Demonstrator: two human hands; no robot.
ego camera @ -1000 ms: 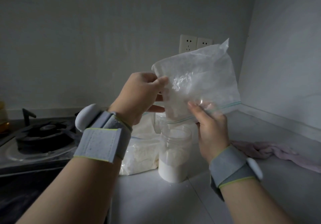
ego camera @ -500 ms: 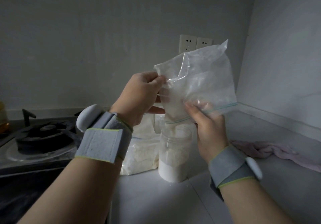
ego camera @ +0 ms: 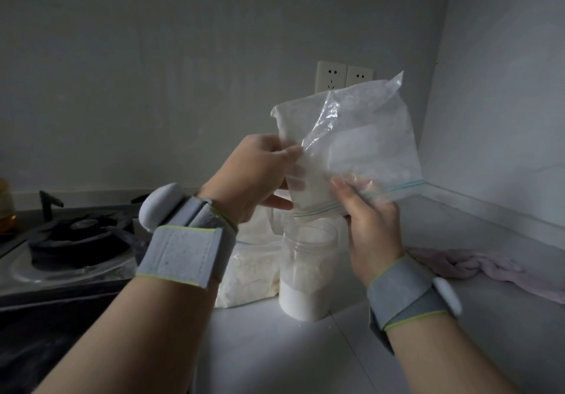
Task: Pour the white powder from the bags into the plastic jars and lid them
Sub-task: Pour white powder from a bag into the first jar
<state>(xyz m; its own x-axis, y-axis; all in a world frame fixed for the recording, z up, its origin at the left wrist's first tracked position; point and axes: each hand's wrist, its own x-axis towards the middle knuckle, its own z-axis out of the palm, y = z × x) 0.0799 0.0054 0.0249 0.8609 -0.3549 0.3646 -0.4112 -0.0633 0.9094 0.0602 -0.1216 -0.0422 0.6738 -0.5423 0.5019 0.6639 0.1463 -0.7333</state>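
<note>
Bag (ego camera: 360, 136) hangs mouth-down over jar (ego camera: 305, 274), left hand (ego camera: 253, 176) and right hand (ego camera: 371, 225) gripping it.

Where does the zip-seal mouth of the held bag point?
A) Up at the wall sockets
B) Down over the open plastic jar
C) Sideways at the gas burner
B: the zip-lock bag, gripped by the left hand and right hand, has its blue zip strip lowest, just above the lidless plastic jar.

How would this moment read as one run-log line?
left hand: grips bag side | right hand: pinches bag mouth | bag: mouth down above jar | jar: upright, partly filled, no lid
</note>
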